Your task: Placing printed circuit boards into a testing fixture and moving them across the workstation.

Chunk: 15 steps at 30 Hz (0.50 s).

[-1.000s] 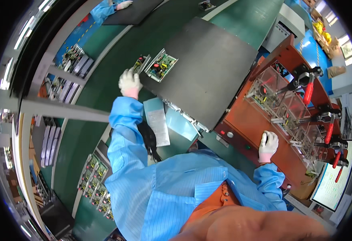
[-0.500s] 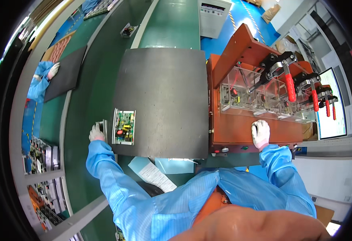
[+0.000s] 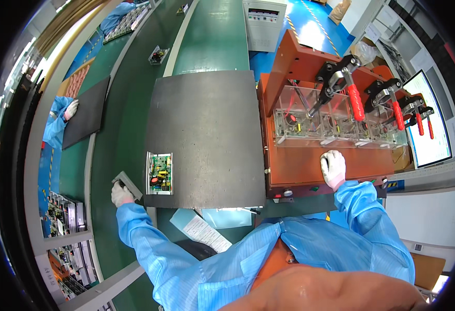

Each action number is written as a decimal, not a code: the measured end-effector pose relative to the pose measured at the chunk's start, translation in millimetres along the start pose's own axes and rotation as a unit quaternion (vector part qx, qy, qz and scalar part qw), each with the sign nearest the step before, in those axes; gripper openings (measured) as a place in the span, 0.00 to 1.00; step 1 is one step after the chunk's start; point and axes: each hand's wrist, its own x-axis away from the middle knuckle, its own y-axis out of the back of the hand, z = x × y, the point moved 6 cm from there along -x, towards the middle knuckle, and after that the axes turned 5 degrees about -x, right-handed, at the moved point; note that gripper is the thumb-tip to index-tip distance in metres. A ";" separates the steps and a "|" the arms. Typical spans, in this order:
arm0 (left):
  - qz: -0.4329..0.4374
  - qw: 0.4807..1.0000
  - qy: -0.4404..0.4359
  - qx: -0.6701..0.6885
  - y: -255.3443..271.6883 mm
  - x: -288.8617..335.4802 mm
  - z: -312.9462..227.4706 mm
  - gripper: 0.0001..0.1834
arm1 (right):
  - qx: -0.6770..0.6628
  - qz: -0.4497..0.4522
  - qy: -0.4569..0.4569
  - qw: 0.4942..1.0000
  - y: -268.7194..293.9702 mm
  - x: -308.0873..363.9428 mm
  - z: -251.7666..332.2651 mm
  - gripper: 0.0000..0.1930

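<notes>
In a white glove, my left hand (image 3: 121,195) is closed on a grey metal-framed part (image 3: 129,184), held tilted over the green belt just left of the black mat. Its far face is turned away, so I cannot tell what sits inside it. A circuit board in a silver metal frame (image 3: 160,173) lies near the mat's left edge, showing green, yellow and red components. My right hand (image 3: 333,168), also gloved, rests with curled fingers on the orange test fixture (image 3: 295,168), in front of its clear plastic compartments (image 3: 336,124). Nothing shows in it.
The black mat (image 3: 212,135) lies between belt and fixture. Red-handled toggle clamps (image 3: 356,102) stand over the compartments, with a screen (image 3: 428,119) beyond. Another framed board (image 3: 158,55) sits farther up the green belt (image 3: 118,119). A co-worker's gloved hand (image 3: 72,109) touches a dark panel at left.
My left hand has drawn slightly nearer and the part in it has turned from upright to slanted. The view has shifted a little; my right hand stays on the fixture.
</notes>
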 end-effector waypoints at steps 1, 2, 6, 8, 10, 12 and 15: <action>-0.036 0.999 0.027 0.010 13.6 5.2 10.2 0.23 | -0.003 -0.006 0.004 1.000 0.8 -0.1 0.9 0.06; -0.073 0.996 0.054 0.019 27.5 11.7 20.2 0.23 | -0.007 -0.012 0.008 1.000 1.7 0.1 1.6 0.06; -0.204 0.977 0.037 0.039 95.0 38.8 20.0 0.23 | -0.047 -0.029 0.001 0.998 8.1 -3.8 4.1 0.05; -0.295 0.954 -0.023 0.057 139.9 53.8 -6.4 0.23 | -0.064 -0.007 0.004 0.998 5.8 -2.7 -1.1 0.04; -0.329 0.934 -0.110 0.091 184.7 78.7 -55.1 0.23 | -0.109 -0.052 0.003 0.993 11.8 -1.2 -5.6 0.05; -0.326 0.925 -0.177 0.082 206.7 103.4 -97.1 0.21 | -0.123 -0.024 0.012 0.992 17.0 -5.9 -5.2 0.06; -0.334 0.885 -0.314 0.085 230.3 150.0 -173.6 0.16 | -0.029 -0.009 0.055 0.998 -0.3 -4.7 -7.1 0.06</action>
